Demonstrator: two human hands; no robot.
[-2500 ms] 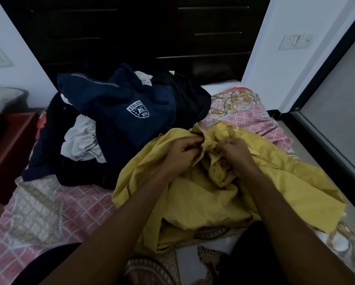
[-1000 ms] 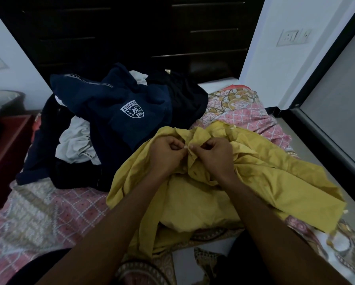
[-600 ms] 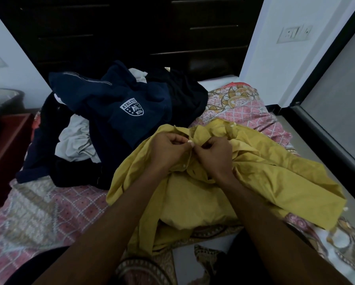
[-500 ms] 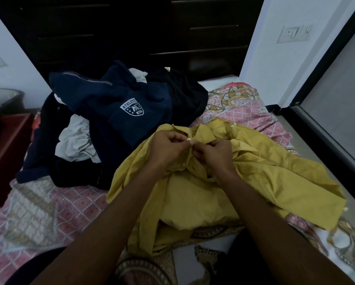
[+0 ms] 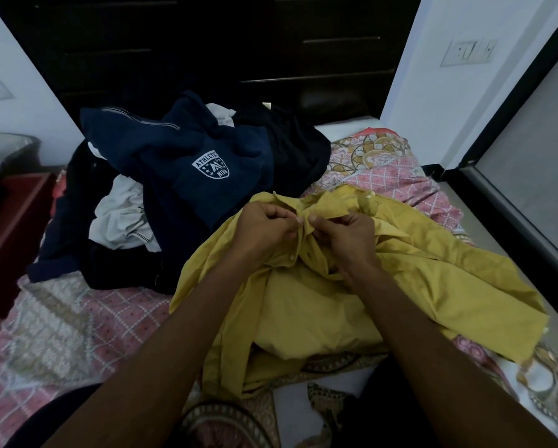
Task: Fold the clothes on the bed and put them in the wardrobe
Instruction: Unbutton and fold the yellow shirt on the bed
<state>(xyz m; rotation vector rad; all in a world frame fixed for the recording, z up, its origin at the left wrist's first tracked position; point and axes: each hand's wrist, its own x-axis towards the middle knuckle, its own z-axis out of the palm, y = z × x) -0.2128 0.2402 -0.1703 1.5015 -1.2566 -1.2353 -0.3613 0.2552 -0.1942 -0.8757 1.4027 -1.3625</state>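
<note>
Pinches yellow button-up shirt point(image 5: 319, 312) at front edge with left hand point(image 5: 264, 229) and right hand point(image 5: 347, 236), fingers point(image 5: 282, 221) curled. Rests crumpled on pink patterned bedspread point(image 5: 77, 318), touching navy sweatshirt point(image 5: 190, 156).

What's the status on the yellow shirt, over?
Left hand and right hand pinching yellow shirt front. Unfolded on bed. Dark clothes pile behind, not blocking.

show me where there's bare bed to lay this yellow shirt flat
Biggest free patch: the bedspread near left, bordered by the dark clothes pile beyond and the yellow shirt to its right. A smaller strip lies far right, between the pile and the wall. The middle is crowded.
</note>
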